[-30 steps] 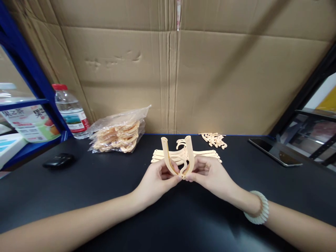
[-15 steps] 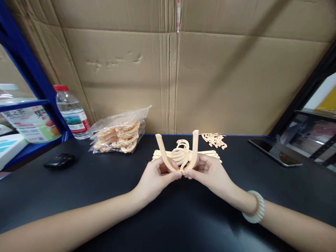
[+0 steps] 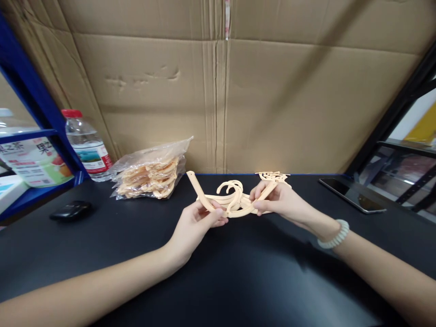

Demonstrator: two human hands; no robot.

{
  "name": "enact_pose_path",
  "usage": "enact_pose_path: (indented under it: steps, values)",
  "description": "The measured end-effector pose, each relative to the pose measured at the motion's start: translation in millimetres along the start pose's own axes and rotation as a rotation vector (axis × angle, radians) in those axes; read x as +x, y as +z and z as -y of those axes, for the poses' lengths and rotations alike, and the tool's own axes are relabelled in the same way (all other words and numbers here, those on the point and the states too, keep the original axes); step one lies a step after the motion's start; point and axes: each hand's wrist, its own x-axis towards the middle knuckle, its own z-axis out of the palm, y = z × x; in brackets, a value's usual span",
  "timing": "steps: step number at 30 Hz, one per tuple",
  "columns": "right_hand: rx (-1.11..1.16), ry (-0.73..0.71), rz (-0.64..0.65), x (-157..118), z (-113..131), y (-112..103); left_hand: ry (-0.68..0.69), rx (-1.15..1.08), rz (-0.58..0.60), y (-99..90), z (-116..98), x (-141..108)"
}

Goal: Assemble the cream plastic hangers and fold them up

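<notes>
Between my hands is a beige folding clothes hanger (image 3: 198,190), with its two arms spread in a wide V. My left hand (image 3: 189,225) pinches it near the middle joint, and the left arm sticks up past my fingers. Further along the right arm, my right hand (image 3: 286,200) is closed around it. Right behind lies a pile of similar beige hanger parts (image 3: 214,199), partly covered by the held hanger and my hands. A curved hook shows above the joint; its overlap with the pile makes it hard to tell which it belongs to.
At the back left lies a clear bag of beige parts (image 3: 148,179), beside a water bottle (image 3: 89,147). Small loose hooks (image 3: 272,176) lie behind my right hand. A black object (image 3: 71,210) sits left, a phone (image 3: 350,195) right. Cardboard (image 3: 153,91) stands behind the black table (image 3: 218,281).
The hanger's arms have swung further apart, from a narrow U to a wide V. My right hand has moved right and slightly up along the right arm; my left hand shifted slightly left.
</notes>
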Motion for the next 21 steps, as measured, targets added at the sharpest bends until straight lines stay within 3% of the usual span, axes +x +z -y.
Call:
enact_pose_path:
  steps: [5,8,11,16,21]
  values:
    - [-0.363,-0.065,0.071,5.3,3.9,-33.8,0.109,-0.001,-0.093,-14.7,-10.8,12.3]
    - [-0.513,-0.066,0.085,6.4,6.4,-42.2,0.175,0.022,-0.144,-24.0,-18.2,21.7]
    - [-0.582,-0.028,0.084,6.3,9.3,-45.4,0.233,0.122,-0.122,-32.5,-22.0,29.6]
    - [-0.859,-0.033,0.187,5.4,13.5,-50.0,0.302,0.562,0.149,-47.5,-25.1,38.7]
    - [-0.959,-0.098,0.257,6.2,8.5,-54.4,0.558,0.956,0.398,-57.6,-28.0,43.3]
